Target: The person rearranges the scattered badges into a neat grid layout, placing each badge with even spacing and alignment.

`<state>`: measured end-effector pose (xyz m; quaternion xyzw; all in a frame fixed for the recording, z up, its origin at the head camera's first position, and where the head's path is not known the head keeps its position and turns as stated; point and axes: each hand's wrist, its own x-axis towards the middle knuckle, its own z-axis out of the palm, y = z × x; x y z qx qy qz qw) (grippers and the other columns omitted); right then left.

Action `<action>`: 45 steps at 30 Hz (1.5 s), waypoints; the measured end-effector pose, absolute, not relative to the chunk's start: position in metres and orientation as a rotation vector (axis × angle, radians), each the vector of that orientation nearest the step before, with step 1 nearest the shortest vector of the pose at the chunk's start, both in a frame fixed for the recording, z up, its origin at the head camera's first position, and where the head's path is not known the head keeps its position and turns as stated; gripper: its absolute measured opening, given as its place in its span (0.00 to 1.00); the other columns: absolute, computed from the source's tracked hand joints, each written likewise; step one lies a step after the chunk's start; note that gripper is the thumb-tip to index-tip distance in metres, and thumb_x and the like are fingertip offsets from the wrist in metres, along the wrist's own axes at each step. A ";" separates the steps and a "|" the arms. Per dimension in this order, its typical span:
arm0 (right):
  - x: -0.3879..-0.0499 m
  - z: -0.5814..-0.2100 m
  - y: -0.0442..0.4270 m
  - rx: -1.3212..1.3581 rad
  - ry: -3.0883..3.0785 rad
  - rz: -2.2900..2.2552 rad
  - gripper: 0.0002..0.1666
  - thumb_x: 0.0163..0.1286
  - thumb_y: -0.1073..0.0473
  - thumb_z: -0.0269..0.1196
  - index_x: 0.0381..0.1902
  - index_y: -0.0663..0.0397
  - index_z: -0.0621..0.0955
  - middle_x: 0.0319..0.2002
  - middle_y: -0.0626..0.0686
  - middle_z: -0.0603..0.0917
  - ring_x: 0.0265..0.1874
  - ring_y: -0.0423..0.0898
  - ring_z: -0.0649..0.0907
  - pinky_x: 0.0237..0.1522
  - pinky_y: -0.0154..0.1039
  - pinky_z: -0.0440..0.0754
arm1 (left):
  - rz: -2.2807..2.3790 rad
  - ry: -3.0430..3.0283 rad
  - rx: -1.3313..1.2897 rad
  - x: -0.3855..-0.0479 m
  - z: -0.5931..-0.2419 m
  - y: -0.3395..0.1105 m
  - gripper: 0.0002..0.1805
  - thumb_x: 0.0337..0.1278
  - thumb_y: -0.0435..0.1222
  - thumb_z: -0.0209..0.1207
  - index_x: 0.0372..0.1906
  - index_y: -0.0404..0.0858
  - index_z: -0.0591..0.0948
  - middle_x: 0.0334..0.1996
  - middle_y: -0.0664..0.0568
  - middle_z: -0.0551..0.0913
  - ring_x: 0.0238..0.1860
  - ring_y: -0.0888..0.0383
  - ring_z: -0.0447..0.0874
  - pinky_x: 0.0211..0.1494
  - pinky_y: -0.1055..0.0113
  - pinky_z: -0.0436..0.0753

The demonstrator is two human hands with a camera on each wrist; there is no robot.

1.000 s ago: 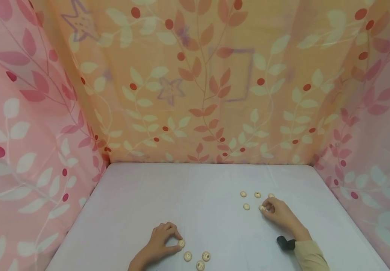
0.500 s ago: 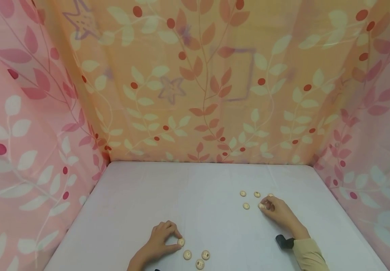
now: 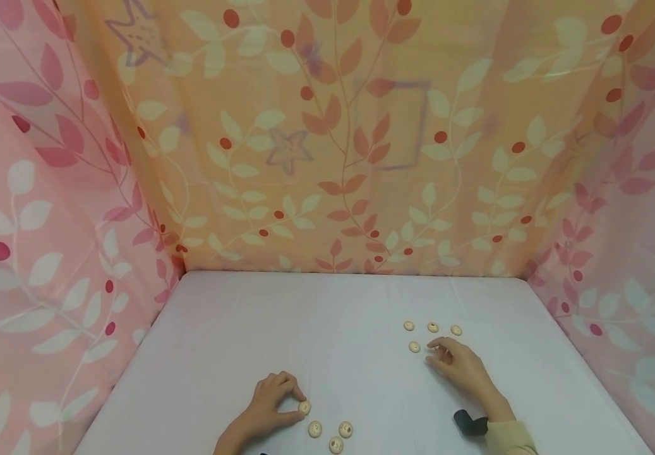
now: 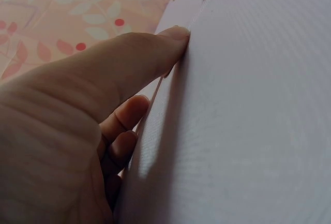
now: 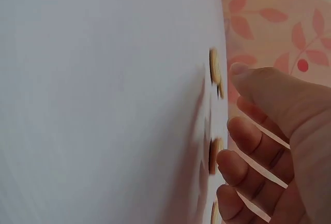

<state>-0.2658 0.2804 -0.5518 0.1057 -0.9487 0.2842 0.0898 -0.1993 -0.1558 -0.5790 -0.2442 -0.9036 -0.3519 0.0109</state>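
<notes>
Beside the near group of discs, my left hand pinches a small round cream disc between thumb and forefinger at the white table surface; the left wrist view shows that thumb close to the surface. My right hand hovers over the far right group, thumb and fingers apart, holding nothing. Just left of its fingertips lies one marked disc. Behind that are three more: a left disc, a middle disc and a right disc. In the right wrist view, a disc stands near the fingers.
Near the front edge lie three more discs: one disc, a second disc and a third disc. Patterned curtains enclose the white table at the back and sides. A black wrist device is by the right sleeve.
My right hand has let go of a disc and drawn slightly left and toward me, its fingers spreading. The far right disc is now uncovered. My left hand keeps its pinch, unmoved.
</notes>
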 end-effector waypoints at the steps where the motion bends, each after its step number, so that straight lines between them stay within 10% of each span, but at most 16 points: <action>1: -0.264 -0.551 0.276 0.307 -2.829 0.854 0.15 0.53 0.51 0.70 0.39 0.43 0.80 0.23 0.37 0.73 0.22 0.33 0.70 0.24 0.30 0.68 | -1.098 -2.819 -0.763 -0.199 -0.579 -0.156 0.10 0.47 0.55 0.62 0.34 0.61 0.76 0.42 0.70 0.71 0.44 0.66 0.63 0.50 0.53 0.60; 45: -0.208 -0.547 0.141 1.147 -2.804 1.135 0.14 0.56 0.44 0.65 0.40 0.39 0.81 0.30 0.36 0.78 0.30 0.30 0.75 0.35 0.28 0.73 | -1.092 -2.799 -0.748 -0.201 -0.582 -0.156 0.11 0.45 0.53 0.64 0.34 0.62 0.76 0.43 0.70 0.71 0.45 0.67 0.63 0.50 0.53 0.59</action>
